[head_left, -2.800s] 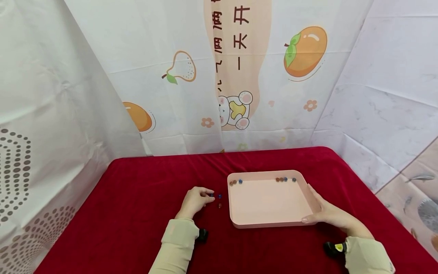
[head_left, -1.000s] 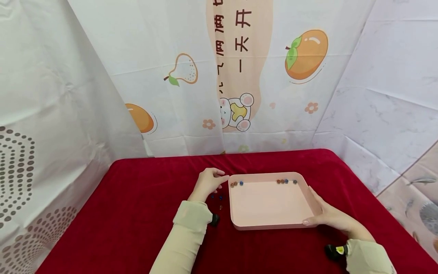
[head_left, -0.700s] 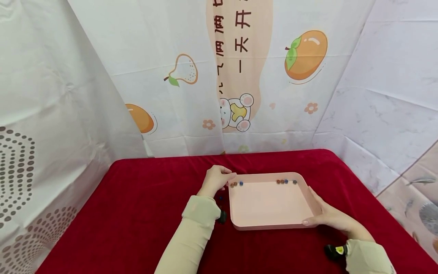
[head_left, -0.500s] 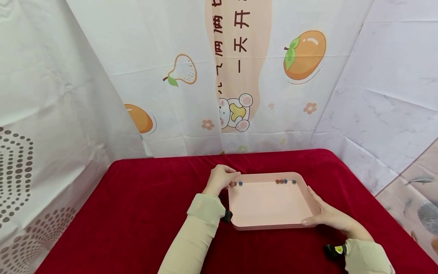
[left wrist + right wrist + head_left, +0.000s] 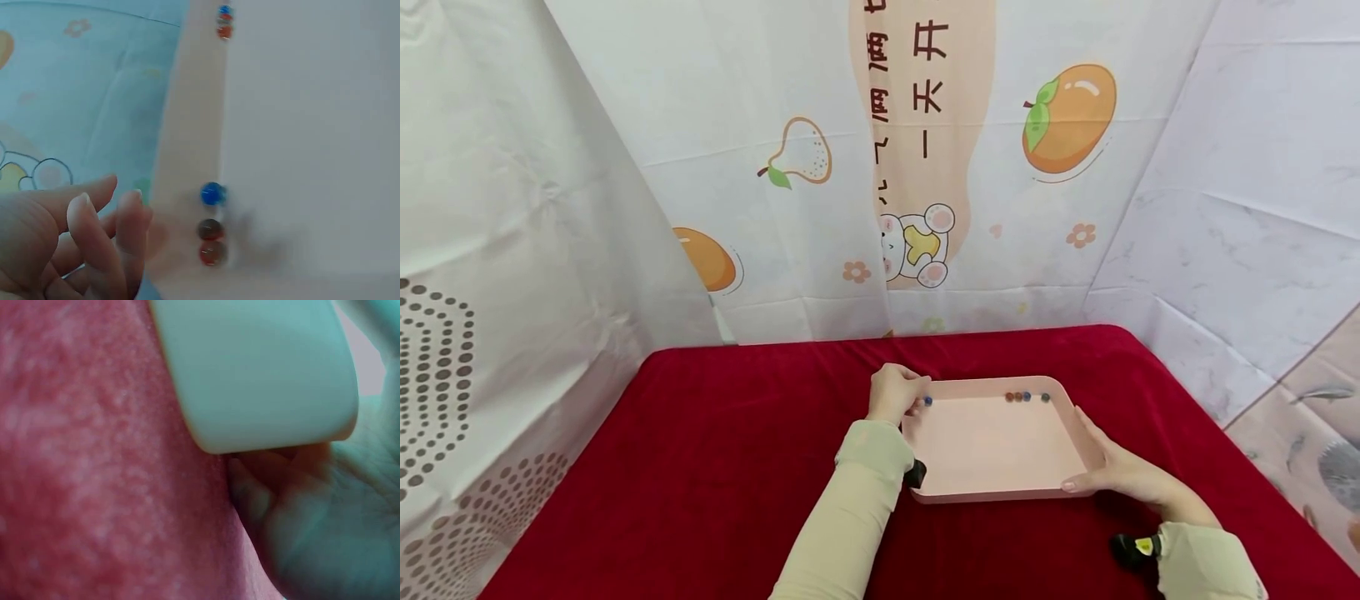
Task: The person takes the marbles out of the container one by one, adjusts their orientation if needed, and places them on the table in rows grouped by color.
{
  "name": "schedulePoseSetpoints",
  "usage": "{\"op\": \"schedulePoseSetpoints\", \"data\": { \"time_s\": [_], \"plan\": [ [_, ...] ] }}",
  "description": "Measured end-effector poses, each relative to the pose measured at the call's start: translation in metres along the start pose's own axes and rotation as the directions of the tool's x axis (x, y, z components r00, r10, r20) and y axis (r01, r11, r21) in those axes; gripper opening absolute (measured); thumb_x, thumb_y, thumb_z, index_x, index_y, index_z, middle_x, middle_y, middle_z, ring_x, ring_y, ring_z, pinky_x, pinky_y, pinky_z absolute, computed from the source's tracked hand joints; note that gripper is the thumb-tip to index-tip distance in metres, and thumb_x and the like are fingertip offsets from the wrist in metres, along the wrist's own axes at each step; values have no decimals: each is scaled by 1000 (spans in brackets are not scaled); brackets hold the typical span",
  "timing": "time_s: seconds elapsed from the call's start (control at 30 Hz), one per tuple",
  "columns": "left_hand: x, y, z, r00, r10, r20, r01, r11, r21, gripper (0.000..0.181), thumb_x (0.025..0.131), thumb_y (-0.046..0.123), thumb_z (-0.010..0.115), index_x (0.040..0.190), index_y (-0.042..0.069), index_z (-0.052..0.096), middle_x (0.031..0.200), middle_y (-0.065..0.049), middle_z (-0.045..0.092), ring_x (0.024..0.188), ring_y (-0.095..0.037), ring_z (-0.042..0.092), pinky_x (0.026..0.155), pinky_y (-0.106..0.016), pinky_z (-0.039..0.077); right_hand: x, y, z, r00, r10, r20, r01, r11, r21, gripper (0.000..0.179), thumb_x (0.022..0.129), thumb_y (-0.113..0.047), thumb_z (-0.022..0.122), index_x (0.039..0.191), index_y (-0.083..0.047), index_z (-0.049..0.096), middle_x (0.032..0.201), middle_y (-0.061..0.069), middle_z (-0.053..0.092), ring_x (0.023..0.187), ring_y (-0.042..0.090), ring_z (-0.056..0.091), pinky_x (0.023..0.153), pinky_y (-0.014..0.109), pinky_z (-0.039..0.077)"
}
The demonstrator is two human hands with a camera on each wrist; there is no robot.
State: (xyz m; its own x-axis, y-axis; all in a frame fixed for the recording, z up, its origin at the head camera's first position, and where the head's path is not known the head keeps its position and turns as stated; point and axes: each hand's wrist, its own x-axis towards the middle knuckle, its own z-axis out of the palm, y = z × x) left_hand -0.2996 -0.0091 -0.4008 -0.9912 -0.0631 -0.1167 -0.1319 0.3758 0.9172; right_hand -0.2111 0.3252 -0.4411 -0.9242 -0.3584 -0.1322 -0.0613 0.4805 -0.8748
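Note:
My left hand [image 5: 897, 392] hovers at the back-left corner of a shallow pale pink tray [image 5: 992, 450]. Its fingers [image 5: 130, 231] are loosely bent, and no marble shows between them. Beside them inside the tray, a blue marble [image 5: 213, 194] lies by the wall with two reddish-brown marbles [image 5: 212, 252]; the head view shows only the blue one, the hand covering the others. Several more marbles [image 5: 1018, 397] line the back wall farther right. My right hand [image 5: 1112, 468] grips the tray's front-right corner, thumb at the front and fingers along the right side.
A red velvet cloth [image 5: 737, 467] covers the table around the tray. White printed curtains [image 5: 775, 233] hang behind and at both sides. The left sleeve [image 5: 857, 492] covers the cloth just left of the tray.
My left hand has moved right and away from the loose marbles on the cloth to the tray's back-left corner; its arm now hides those marbles. My right hand and the tray have stayed put.

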Motion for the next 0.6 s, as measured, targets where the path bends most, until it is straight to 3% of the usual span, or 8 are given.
{"op": "schedulePoseSetpoints", "data": {
  "time_s": [0.07,0.13,0.23,0.33,0.37,0.43,0.5,0.6],
  "plan": [
    [0,-4,4,1000,10,-6,-10,999,40,15,92,17,71,96,3,75,70,-16,72,47,-17,62,46,-25,53,0,0,1,1000,9,2,-9,1000,1,113,81,-15,74,157,-3,-8,162,27,-7,138,45,8,109,54,25],
    [1,-6,7,1000,27,-6,-26,996,81,14,93,13,68,100,2,74,72,-16,73,47,-19,63,45,-24,52,0,-1,1,1000,6,2,-6,1000,12,113,81,-15,74,157,-2,-9,162,27,-8,138,44,7,107,65,20],
    [1,-6,11,999,42,-15,-40,990,134,15,94,10,65,103,1,74,71,-15,73,47,-22,65,43,-24,51,-1,0,1,1000,-2,-1,2,1000,17,112,82,-16,74,158,-4,-8,163,26,-7,138,26,11,112,41,28],
    [1,-4,14,998,36,-42,-28,985,173,14,94,9,66,101,1,75,68,-13,72,48,-24,66,40,-23,48,-1,2,0,1000,-24,-2,24,999,28,111,83,-15,73,158,-5,-7,163,25,-5,129,4,17,96,11,30],
    [0,-4,15,998,35,-53,-24,982,187,12,94,9,66,98,2,75,67,-13,71,47,-23,65,40,-23,48,-1,3,1,1000,-22,-2,22,999,33,110,83,-16,73,159,-6,-6,163,25,-5,124,0,19,88,6,29],
    [1,-3,18,995,54,-80,-32,968,248,12,94,9,67,87,2,74,62,-10,69,46,-21,60,40,-23,45,-1,3,0,999,-36,-1,36,999,40,109,83,-15,73,159,-6,-6,163,26,-4,126,2,19,87,4,29],
    [1,-4,22,989,100,-104,-59,938,342,19,93,8,67,76,2,71,60,-10,65,48,-18,56,43,-25,44,-1,4,0,999,-42,0,42,998,43,109,83,-14,72,159,-6,-6,163,26,-4,131,13,19,87,5,30],
    [1,-6,28,971,197,-133,-101,849,519,22,89,6,70,68,3,68,64,-10,66,57,-20,59,50,-32,49,-1,4,0,999,-39,0,39,998,39,109,83,-14,72,159,-6,-6,162,26,-2,133,29,17,87,6,31]
  ]
}}
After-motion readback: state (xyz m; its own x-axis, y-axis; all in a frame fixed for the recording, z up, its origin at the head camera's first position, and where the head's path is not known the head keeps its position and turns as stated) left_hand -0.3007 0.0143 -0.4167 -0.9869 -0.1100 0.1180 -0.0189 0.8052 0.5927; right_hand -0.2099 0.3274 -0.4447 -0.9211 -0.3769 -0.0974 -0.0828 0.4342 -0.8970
